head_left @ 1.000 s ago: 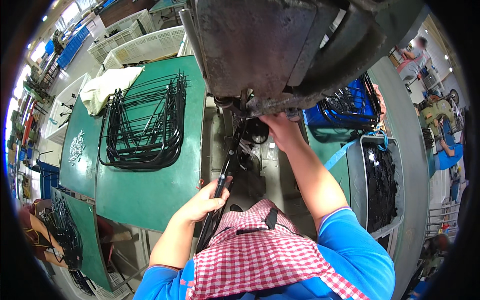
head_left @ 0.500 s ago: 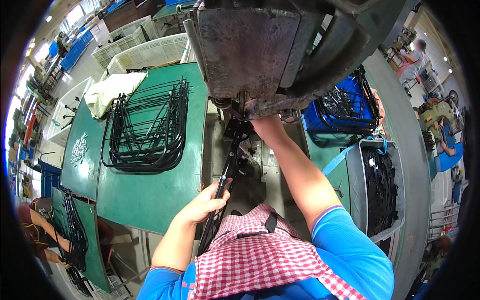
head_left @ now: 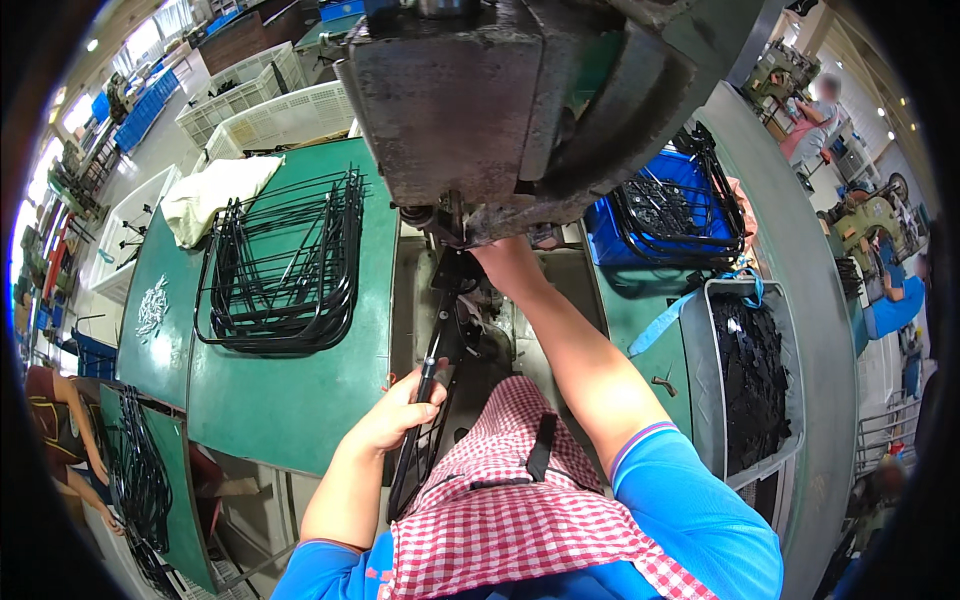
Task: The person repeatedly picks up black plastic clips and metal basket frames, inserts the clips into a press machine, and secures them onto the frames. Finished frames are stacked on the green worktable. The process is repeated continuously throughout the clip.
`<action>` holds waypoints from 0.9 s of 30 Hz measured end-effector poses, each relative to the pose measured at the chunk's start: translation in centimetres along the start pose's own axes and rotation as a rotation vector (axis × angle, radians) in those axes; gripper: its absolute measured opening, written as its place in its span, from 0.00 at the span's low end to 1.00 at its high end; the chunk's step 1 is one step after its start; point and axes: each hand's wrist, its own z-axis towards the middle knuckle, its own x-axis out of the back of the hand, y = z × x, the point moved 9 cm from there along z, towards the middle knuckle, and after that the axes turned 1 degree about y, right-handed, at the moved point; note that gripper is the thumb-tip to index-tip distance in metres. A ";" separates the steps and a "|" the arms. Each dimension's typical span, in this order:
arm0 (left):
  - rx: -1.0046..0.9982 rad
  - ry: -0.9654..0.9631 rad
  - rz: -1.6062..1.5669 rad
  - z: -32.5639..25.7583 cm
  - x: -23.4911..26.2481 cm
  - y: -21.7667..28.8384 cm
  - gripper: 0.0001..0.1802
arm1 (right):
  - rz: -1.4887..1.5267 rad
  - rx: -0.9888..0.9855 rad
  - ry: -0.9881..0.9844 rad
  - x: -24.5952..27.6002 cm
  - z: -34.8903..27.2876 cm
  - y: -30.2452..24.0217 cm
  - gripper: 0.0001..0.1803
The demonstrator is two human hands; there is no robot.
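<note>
My left hand point(head_left: 400, 412) is closed around a black metal tube frame point(head_left: 406, 465), which slants from beside my apron up to the machine. Its far end lies under the head of a large grey press-like machine point(head_left: 455, 125). My right hand point(head_left: 508, 268) reaches in beneath that head, next to the black bracket-like part point(head_left: 455, 270) at the frame's end. The machine hides its fingers, so its grip does not show.
On the left green table point(head_left: 290, 400) lie stacked black wire frames point(head_left: 280, 270), a pale cloth point(head_left: 215, 195) and small silvery pieces point(head_left: 152, 308). To the right stand a blue bin point(head_left: 610, 240) and a grey bin of black parts point(head_left: 755, 380). Another person's arm point(head_left: 85, 440) works at lower left.
The view has shifted slightly, so the machine and tables sit a little differently in it. Both hands keep nearly the same places at the frame and machine.
</note>
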 end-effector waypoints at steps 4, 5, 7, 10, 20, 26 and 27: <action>0.021 0.036 -0.004 -0.7 -0.7 1.0 0.42 | -0.081 0.320 0.149 0.8 -0.7 -2.5 0.15; 0.024 0.046 -0.011 -0.8 -0.7 1.0 0.42 | -0.097 0.378 0.172 0.7 -0.9 -2.6 0.13; 0.014 0.037 0.020 -0.5 -0.7 1.4 0.42 | -0.138 0.361 0.120 0.1 -0.5 -0.8 0.11; 0.026 0.030 0.037 -0.5 -0.8 1.1 0.42 | 0.037 0.213 0.081 0.5 -0.1 -0.7 0.12; 0.028 -0.131 0.180 -3.1 -2.8 0.9 0.56 | 1.034 -0.241 0.224 6.6 -9.1 -0.8 0.14; -0.057 -0.649 0.352 -6.2 -9.8 4.5 0.51 | 0.494 -0.581 -0.269 8.3 -24.5 -2.6 0.07; -0.087 -0.710 0.315 -5.6 -11.7 6.1 0.51 | 0.536 -0.516 -0.305 8.0 -26.0 -2.9 0.07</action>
